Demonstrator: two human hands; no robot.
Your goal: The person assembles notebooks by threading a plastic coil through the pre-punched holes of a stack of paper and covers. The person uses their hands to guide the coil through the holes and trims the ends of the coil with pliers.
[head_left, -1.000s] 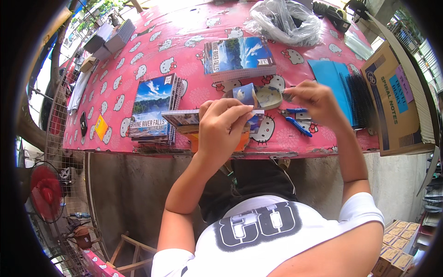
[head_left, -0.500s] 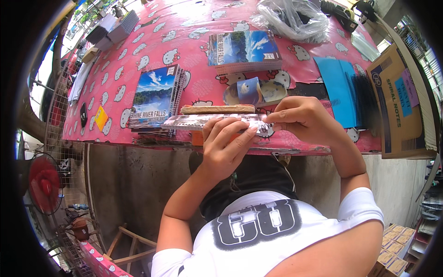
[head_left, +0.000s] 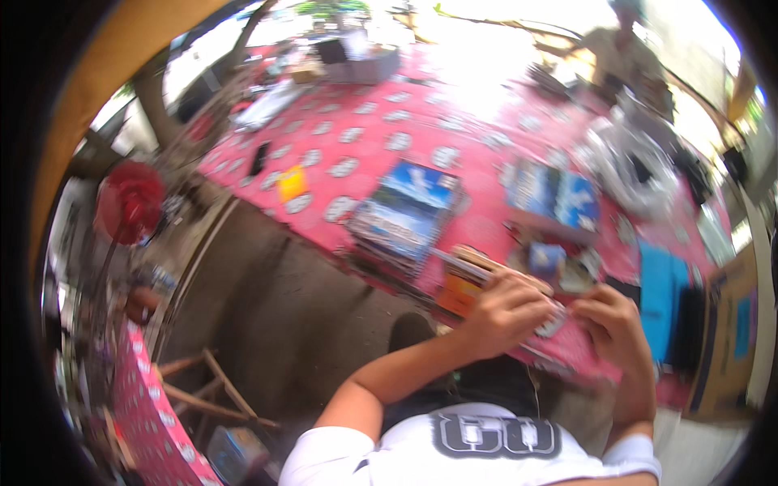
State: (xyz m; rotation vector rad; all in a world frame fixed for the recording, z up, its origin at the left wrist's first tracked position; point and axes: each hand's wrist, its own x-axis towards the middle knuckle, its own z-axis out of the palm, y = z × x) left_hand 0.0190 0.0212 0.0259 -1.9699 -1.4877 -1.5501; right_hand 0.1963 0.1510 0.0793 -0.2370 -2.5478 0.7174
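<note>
My left hand (head_left: 506, 314) is closed on a thin notebook (head_left: 455, 261), seen nearly edge-on at the table's near edge. My right hand (head_left: 612, 320) is pinched just right of the notebook's end; motion blur hides what its fingertips hold. A flat wooden strip (head_left: 485, 259) lies behind the notebook, and an orange block (head_left: 459, 293) shows beneath it. Left of these sits a stack of spiral notebooks (head_left: 405, 209) with blue landscape covers. A second stack (head_left: 553, 198) lies farther back, with a small tray (head_left: 577, 271) in front of it.
Blue sheets (head_left: 663, 296) and black spiral coils (head_left: 689, 328) lie right, beside a cardboard box (head_left: 725, 332). A clear plastic bag (head_left: 636, 166) is at the back right, near another person (head_left: 624, 61). A yellow piece (head_left: 290, 184) and dark phone-like object (head_left: 259, 159) lie left.
The view has swung left and tilted up, so the table appears slanted and another person shows at the back. My right hand has drawn slightly away from the notebook's end.
</note>
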